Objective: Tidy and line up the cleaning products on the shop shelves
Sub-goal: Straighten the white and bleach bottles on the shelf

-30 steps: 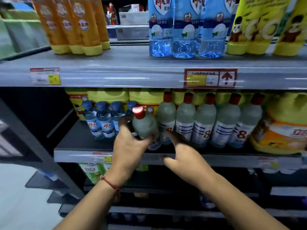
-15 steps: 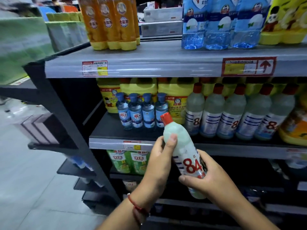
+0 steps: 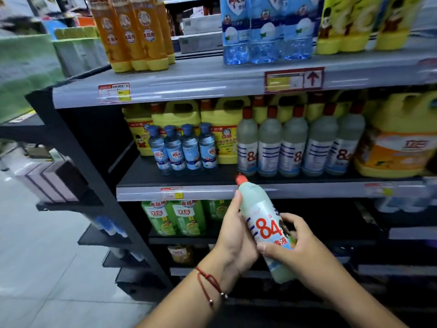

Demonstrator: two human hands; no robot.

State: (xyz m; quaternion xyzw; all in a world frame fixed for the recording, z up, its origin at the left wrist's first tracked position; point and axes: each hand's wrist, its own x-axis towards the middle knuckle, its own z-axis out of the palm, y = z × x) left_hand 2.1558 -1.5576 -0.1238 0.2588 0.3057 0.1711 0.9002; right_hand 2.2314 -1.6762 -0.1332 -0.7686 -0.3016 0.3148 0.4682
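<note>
- Shop aisle, dark middle shelf carrying a row of red-capped 84 bottles beside small blue bottles and yellow jugs.
- Lifted off that row a second earlier: one 84 bottle, now tilted below the shelf edge, label turned up (likely for checking).
- Left hand curled round its upper body; right hand gripping lower down.
- Still to be set back, facing front.
</note>
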